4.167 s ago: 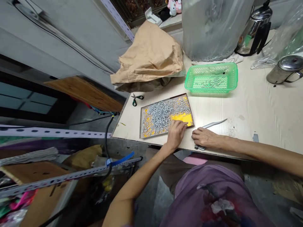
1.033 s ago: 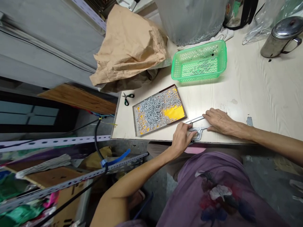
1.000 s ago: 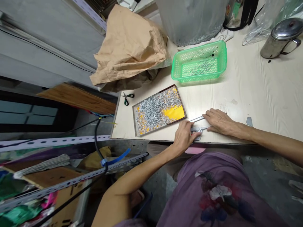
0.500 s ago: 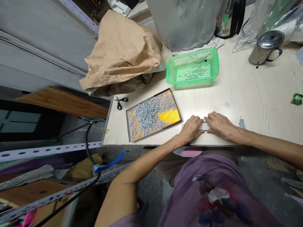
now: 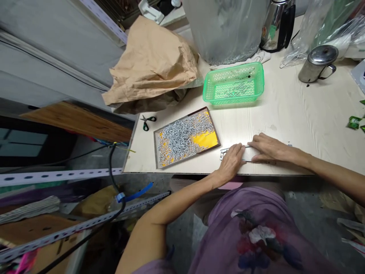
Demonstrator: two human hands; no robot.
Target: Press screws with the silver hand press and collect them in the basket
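Note:
On the table near its front edge lies a narrow metal frame (image 5: 223,153), with a slotted end plate at the left and two thin long rails. My left hand (image 5: 231,160) presses its fingers together over the frame's left part, leaving the end plate exposed. My right hand (image 5: 267,148) grips the rails further right, thumb on the near rail and fingers on the far one. Pale tabletop shows between the rails in the gap separating my hands. Both palms hide much of the frame.
Left of my hands is a shallow tray (image 5: 156,154) with a yellow bottom, full of small silvery metal pins. A green plastic basket (image 5: 234,102) behind holds some more. Scissors (image 5: 146,122), a brown paper bag (image 5: 155,61), a metal mug (image 5: 318,64) and a kettle (image 5: 278,28) stand around.
The gap between my hands has widened slightly, and open space between rails shows where a silvery surface was. The frame's left end plate is more exposed. The whole view has shifted a little.

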